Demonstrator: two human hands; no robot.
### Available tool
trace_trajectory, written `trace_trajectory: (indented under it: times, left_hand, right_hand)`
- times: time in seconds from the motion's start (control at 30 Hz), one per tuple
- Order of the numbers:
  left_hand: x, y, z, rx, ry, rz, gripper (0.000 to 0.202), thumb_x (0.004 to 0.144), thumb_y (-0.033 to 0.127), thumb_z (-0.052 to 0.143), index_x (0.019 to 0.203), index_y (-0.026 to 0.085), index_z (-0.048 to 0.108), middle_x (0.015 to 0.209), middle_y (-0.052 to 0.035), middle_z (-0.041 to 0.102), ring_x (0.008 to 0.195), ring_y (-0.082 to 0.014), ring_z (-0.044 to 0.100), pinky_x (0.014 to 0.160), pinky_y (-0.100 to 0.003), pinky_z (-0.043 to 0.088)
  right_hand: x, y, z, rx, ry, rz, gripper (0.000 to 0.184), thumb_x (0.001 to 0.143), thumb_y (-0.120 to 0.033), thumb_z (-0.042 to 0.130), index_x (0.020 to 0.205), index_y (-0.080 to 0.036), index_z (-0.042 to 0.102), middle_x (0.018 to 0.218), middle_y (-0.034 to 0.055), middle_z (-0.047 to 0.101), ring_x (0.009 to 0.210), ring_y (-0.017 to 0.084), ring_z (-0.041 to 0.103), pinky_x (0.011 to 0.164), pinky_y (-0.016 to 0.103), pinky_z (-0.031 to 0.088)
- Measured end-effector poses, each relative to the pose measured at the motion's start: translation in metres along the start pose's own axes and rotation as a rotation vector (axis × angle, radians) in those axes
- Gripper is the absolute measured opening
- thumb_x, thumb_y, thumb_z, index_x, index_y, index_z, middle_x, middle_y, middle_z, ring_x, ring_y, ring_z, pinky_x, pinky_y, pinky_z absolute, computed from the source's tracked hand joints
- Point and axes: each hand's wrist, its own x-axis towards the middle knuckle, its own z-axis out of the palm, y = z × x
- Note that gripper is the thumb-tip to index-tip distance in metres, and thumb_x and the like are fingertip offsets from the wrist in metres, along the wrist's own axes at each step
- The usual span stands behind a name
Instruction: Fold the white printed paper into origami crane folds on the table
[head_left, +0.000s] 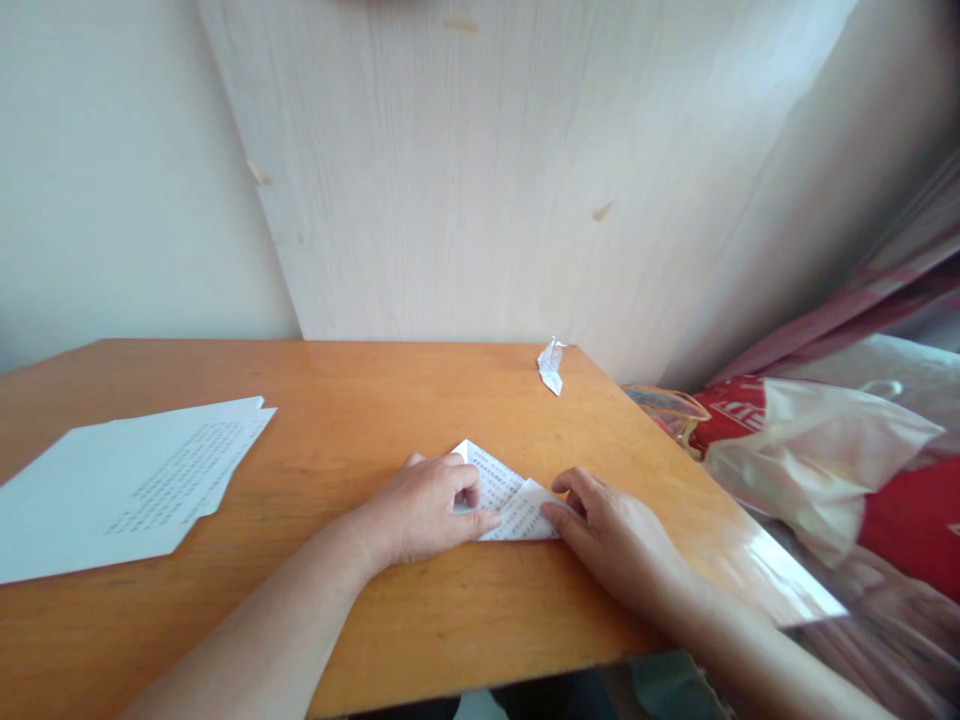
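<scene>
Pale wood-grain panelling (pixel 465 180) stands behind an orange-brown wooden table (pixel 337 620), with a cream plastic bag (pixel 810 450) beyond its right side. Near the table's front edge, between the two hands, lies a folded sheet of printed paper (pixel 495 480). The left hand (pixel 427 505) grasps its left part, fingers curled and thumb laid across it close to the near edge; the right hand (pixel 611 530) pinches its right end between thumb and forefinger.

This paper should be very light and bendy, stiffer where layers double up, and easily creased or torn. The outer corners and the near folded edge look the best places to hold, with light fingertip pressure. One corner points away toward the panelling, slightly left; the long axis seems to run left to right, though the left hand hides part of the outline.

Loose printed sheets (pixel 97 480) lie at left, and a small crumpled-looking paper piece (pixel 551 368) sits near the far right corner.
</scene>
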Motion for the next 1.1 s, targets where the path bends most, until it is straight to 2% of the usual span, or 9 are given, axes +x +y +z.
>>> trace_trajectory:
  times: [0.17,0.5,0.73,0.9,1.1]
  left_hand:
    - [-0.0005,-0.0010,0.0017,0.012,0.012,0.015,0.029,0.078,0.051,0.070,0.083,0.024,0.062,0.089,0.0004,0.065,0.082,-0.0200,0.056,0.071,-0.029,0.036]
    - [-0.0007,0.0010,0.0012,0.014,0.011,0.021,0.027,0.076,0.046,0.073,0.083,0.023,0.061,0.092,-0.0001,0.066,0.087,-0.0203,0.058,0.074,-0.030,0.036]
    - [-0.0007,0.0019,0.0031,0.028,0.039,0.039,0.018,0.082,0.040,0.065,0.081,0.023,0.059,0.087,0.0005,0.065,0.083,-0.0193,0.057,0.074,-0.031,0.034]
    - [0.0018,0.0059,0.0051,0.058,0.055,0.058,0.031,0.092,0.047,0.051,0.076,0.022,0.056,0.081,0.0001,0.063,0.080,-0.0189,0.056,0.073,-0.033,0.032]
    - [0.0014,0.0060,0.0080,0.069,0.072,0.040,0.031,0.083,0.051,0.065,0.077,0.022,0.054,0.084,0.0012,0.063,0.081,-0.0194,0.056,0.072,-0.033,0.032]
  right_hand:
    - [0.0008,0.0014,0.0031,-0.024,0.012,-0.037,0.016,0.095,-0.035,0.056,0.100,-0.022,0.063,0.093,0.0034,0.070,0.081,0.020,0.066,0.066,0.028,0.038]
    - [0.0009,0.0033,0.0059,-0.052,-0.008,-0.069,0.015,0.096,-0.034,0.054,0.094,-0.024,0.065,0.092,0.0014,0.067,0.080,0.018,0.066,0.066,0.028,0.039]
    - [0.0010,0.0002,0.0059,-0.092,0.003,-0.088,0.016,0.097,-0.035,0.054,0.093,-0.024,0.065,0.090,0.0019,0.066,0.078,0.018,0.065,0.065,0.027,0.039]
    - [-0.0006,0.0002,0.0044,-0.096,0.008,-0.101,0.017,0.097,-0.035,0.054,0.094,-0.024,0.066,0.090,0.0020,0.066,0.079,0.018,0.065,0.064,0.027,0.039]
    - [-0.0003,0.0004,0.0044,-0.108,0.017,-0.093,0.017,0.097,-0.036,0.054,0.095,-0.024,0.066,0.089,0.0016,0.066,0.077,0.018,0.064,0.064,0.028,0.038]
